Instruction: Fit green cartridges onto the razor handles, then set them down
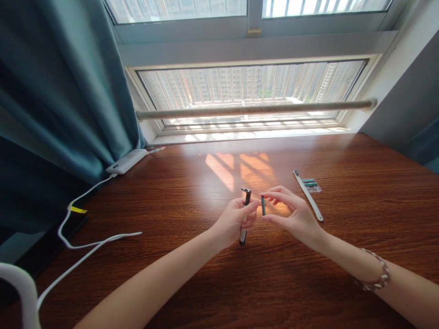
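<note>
Upright in my left hand point(236, 217) is a razor handle point(247, 197), black and silver, with a short crosspiece at its top; my fingers wrap around its middle. Just to the right, my right hand point(291, 212) pinches a small dark razor cartridge point(263, 205) with a green strip by its two ends, between thumb and fingers. A small gap separates the cartridge from the handle. Beyond my right hand lies a slim white stick point(309, 197) with a dark tip. Beside it sits a clear plastic case point(311, 184) holding dark and green cartridges.
The brown wooden tabletop point(171, 201) runs back to a window with a pale rail point(254, 110). At left, a white power strip point(127, 161) rests by the blue curtain point(72, 82). A white cable point(99, 243) trails along the left edge, near a curved white object point(20, 283).
</note>
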`<state>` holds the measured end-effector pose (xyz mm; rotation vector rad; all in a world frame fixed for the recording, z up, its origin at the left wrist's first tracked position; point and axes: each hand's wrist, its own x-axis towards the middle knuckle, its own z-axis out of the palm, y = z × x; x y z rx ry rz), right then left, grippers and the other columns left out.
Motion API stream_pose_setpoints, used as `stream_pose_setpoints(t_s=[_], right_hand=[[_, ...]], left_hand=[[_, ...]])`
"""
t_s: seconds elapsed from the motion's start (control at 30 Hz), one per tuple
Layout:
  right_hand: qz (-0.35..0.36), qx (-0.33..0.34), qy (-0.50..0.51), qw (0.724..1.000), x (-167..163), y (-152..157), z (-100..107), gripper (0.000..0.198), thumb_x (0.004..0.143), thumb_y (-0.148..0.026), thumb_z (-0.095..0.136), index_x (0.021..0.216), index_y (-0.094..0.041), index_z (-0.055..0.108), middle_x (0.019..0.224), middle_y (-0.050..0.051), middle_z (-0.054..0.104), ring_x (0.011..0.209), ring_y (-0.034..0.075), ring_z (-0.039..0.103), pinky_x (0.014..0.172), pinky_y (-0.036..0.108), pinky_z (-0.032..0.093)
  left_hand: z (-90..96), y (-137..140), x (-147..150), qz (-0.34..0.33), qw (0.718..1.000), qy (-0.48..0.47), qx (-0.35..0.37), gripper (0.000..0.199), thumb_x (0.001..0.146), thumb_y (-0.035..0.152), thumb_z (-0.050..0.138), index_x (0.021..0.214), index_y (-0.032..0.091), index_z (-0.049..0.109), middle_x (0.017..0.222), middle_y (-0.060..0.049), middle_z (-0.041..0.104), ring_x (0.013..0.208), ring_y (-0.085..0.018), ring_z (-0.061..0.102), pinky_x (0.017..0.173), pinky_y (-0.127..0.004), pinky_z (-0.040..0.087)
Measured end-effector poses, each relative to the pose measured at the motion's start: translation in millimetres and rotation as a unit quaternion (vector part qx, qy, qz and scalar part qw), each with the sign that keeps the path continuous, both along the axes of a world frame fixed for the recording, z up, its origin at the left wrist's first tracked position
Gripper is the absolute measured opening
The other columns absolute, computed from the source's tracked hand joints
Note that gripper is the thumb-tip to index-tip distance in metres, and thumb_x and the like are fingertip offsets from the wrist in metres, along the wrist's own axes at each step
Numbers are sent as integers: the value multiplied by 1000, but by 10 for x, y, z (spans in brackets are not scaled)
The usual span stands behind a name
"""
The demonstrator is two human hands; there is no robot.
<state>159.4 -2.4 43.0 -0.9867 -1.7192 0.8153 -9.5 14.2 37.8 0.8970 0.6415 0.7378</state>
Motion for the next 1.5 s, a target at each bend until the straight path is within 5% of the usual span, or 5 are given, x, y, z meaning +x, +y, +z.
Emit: stream_pose_setpoints(t_s=[0.23,0.5,0.7,1.07,1.5], right_hand=[[68,-244,285,924,52,89,-41,32,69,-28,68,100,-23,63,97,4,64,87,15,56,83,31,40],[190,-306,400,843,37,80,-55,38,67,-30,71,103,-23,62,94,3,67,90,14,58,80,27,41],[216,-312,420,824,15,63,-82,40,65,-26,72,104,-24,61,96,1,65,84,10,57,79,24,41],[255,-325,438,798,-21,40,-150,41,70,-33,68,108,-22,58,96,1,63,77,10,55,70,23,42],[228,-343,408,815,-14,39,-209,43,66,-39,69,106,-26,59,106,2,61,82,12,56,73,25,42]], left_hand=[[60,-41,27,25,990,53,130,27,78,36,54,97,15,54,58,4,45,52,-7,43,50,-20,35],[118,-135,35,20,977,85,194,20,80,34,53,86,15,51,50,8,39,41,-4,31,40,-18,23],[78,-148,36,-5,982,63,178,35,85,45,37,75,15,50,49,5,39,41,-5,32,41,-19,26],[101,-213,71,-21,989,69,127,28,82,42,45,73,15,49,51,5,41,43,-6,37,40,-19,27],[56,-205,67,-24,983,101,154,28,82,42,45,69,16,46,48,6,38,42,-6,32,43,-20,25]])
